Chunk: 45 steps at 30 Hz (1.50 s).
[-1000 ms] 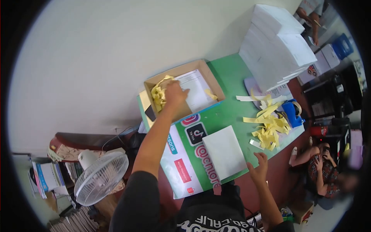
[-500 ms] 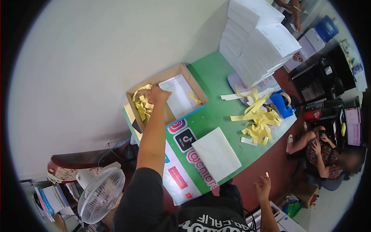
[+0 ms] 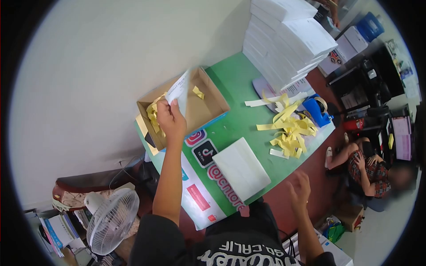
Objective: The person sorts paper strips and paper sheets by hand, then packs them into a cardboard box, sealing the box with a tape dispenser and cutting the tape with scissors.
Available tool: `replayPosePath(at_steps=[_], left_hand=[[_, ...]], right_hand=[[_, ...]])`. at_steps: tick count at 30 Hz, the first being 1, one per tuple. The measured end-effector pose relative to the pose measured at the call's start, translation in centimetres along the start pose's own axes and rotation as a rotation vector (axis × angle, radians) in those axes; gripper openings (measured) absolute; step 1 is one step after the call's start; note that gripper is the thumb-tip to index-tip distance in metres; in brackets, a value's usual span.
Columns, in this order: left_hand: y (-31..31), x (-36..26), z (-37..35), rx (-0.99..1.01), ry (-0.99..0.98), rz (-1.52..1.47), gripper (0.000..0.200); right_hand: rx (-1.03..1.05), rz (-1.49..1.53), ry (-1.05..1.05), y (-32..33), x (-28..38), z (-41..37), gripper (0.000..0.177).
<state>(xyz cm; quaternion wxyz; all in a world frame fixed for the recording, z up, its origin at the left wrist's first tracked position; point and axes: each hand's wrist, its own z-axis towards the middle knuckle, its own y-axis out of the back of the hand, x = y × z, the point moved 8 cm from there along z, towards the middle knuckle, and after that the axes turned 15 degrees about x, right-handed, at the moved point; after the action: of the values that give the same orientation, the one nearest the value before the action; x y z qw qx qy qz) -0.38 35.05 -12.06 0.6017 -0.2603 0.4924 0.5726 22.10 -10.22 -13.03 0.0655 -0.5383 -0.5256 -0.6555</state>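
My left hand [image 3: 172, 119] is closed on a printed white sheet of paper [image 3: 178, 91], raised on edge over a shallow cardboard box [image 3: 208, 108]. Crumpled yellow paper strips [image 3: 153, 116] lie at the box's left end, partly behind this hand. A smaller yellow scrap [image 3: 198, 92] rests on the bare box floor. My right hand [image 3: 300, 190] is off the table's front edge, slightly blurred, its fingers loosely apart and nothing visible between them. Between the hands, a white wrapped block [image 3: 242, 169] lies flat on the green table [image 3: 230, 71].
Tall stacks of white packs [image 3: 288, 42] stand at the table's far end. Beside a blue tape dispenser [image 3: 317, 111] lies a pile of yellow strips [image 3: 293, 128]. A fan [image 3: 113, 221] stands at left. At right a seated person [image 3: 368, 170] is near the desks.
My left hand has lifted the white sheet from the box, baring the cardboard floor. My right hand has risen toward the table edge; the small pale piece at its fingertips no longer shows.
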Motion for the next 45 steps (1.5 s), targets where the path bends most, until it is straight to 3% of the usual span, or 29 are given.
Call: replayPosePath(at_steps=[3,5,8,11,13,16,17,20,21,24,27,29,32,33,40,45], left_hand=[[-0.4,-7.6,-3.8,0.117,0.0,-0.311,0.012],[-1.4,-9.1,-6.6,0.213,0.093,-0.47,0.012],[-3.2,-8.1,-11.4,0.244,0.298,-0.579,0.013],[-4.9,-2.3,-17.4,0.185,0.55,-0.594,0.014],[-5.6,3.0,-21.9,0.17,0.769,-0.505,0.014],[-6.3,4.0,-24.4,0.18,0.761,-0.262,0.014],[-6.5,3.9,-24.6,0.151,0.563,-0.2,0.026],[-6.3,-0.3,-24.8,0.139,0.498,0.129,0.046],[-6.2,-1.1,-25.1,0.159,0.559,0.237,0.067],[-6.6,0.5,-28.5,0.033,0.443,0.302,0.069],[-8.5,1.0,-30.6,0.174,0.561,-0.01,0.07],[-9.3,0.2,-30.8,0.209,0.587,-0.027,0.068],[-10.2,0.8,-31.0,0.19,0.55,-0.12,0.067],[-10.2,1.2,-31.1,0.17,0.524,-0.161,0.067],[-12.0,0.1,-31.1,0.044,0.561,-0.398,0.068],[-14.7,0.6,-31.1,0.099,0.547,-0.307,0.066]], right_hand=[[0.098,0.06,0.167,-2.3,8.2,6.1,0.078],[0.229,0.187,0.257,-4.1,12.2,8.8,0.095],[0.344,0.217,0.415,-7.1,13.8,11.2,0.076],[0.721,0.557,-0.066,-12.2,5.7,11.7,0.047],[0.708,0.479,-0.09,-12.9,2.4,11.3,0.034],[0.596,0.239,-0.054,-13.3,-1.0,10.4,0.03],[0.538,0.144,-0.03,-13.2,-1.7,10.3,0.031],[0.471,0.085,0.06,-13.2,-1.8,9.8,0.041],[0.465,0.022,0.075,-12.8,-1.3,9.5,0.044],[0.42,-0.112,0.149,-11.5,1.0,9.2,0.051],[0.327,-0.153,0.261,-10.8,1.3,8.5,0.052],[0.251,-0.192,0.353,-10.4,1.7,8.1,0.05],[0.448,0.011,0.271,-12.7,-1.0,7.5,0.054],[0.487,0.049,0.157,-13.0,-1.6,6.9,0.059],[0.51,0.036,0.001,-12.6,-3.6,7.8,0.06],[0.488,0.066,0.007,-10.7,-5.2,9.0,0.059]])
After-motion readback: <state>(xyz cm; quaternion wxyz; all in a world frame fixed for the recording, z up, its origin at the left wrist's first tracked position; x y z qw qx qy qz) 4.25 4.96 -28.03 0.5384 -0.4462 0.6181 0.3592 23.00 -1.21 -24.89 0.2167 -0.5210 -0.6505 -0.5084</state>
